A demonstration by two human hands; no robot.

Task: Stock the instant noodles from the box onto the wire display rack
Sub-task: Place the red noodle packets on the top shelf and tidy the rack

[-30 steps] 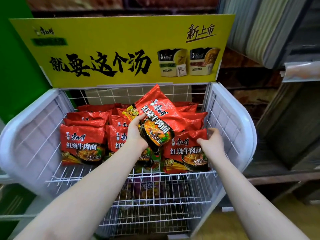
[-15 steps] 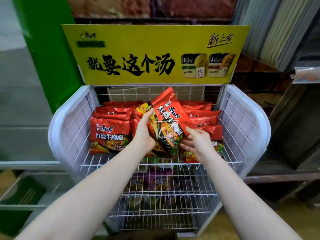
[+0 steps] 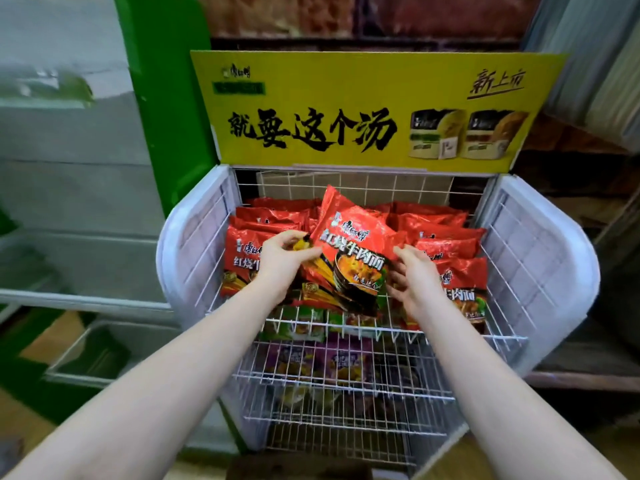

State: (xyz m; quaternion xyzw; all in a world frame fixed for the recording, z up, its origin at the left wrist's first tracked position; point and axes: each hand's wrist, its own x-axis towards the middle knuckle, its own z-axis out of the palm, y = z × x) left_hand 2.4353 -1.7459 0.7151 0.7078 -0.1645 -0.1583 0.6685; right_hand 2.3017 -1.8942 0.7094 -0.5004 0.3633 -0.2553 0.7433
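Currently clamped, by the left grip [image 3: 282, 258], on the upper left corner of the held noodle packet [image 3: 356, 251], with thumb and fingertips pinched round the yellow-printed corner. Set against the right edge of the same packet with the right grip [image 3: 414, 275]: thumb on the edge, fingers loosely curled beside the lower corner. Cannot tell whether closed on the wrapper or only touching it.

Held tilted, printed face toward the camera and top edge raised toward the back, over the middle of the top tier of the wire display rack [image 3: 540, 265]. Flanked on both sides by rows of red noodle packets [image 3: 446, 237], laid overlapping on that tier.

Stocked on the tier below with green packets [image 3: 298, 320], and lower again with purple packets [image 3: 304, 358], seen through the wire. Topped at the rear by a yellow sign [image 3: 346, 81]. Bordered on the left by a green pillar [image 3: 166, 98].
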